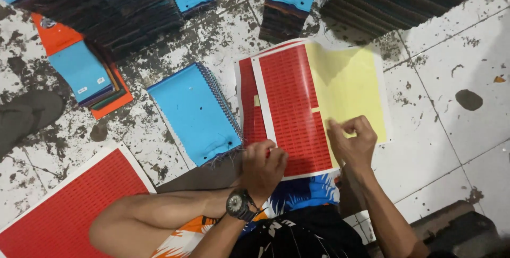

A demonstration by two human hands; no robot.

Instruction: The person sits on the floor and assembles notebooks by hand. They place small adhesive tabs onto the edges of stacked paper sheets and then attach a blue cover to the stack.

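peeling red sticker sheet point(291, 104), right hand point(353, 144) (pinching)

The sticker sheet point(297, 104) lies flat on the floor point(441, 77) just before the person's lap, both hands on its near edge — the left hand point(264, 165) at the near-left corner, the right hand point(351, 140) further right. Just left of the sheet lies a spiral notebook point(194, 112). Behind both, stacks of notebooks point(133, 8) line the far side. A second sheet point(69, 199) lies at near left — well apart from the first.
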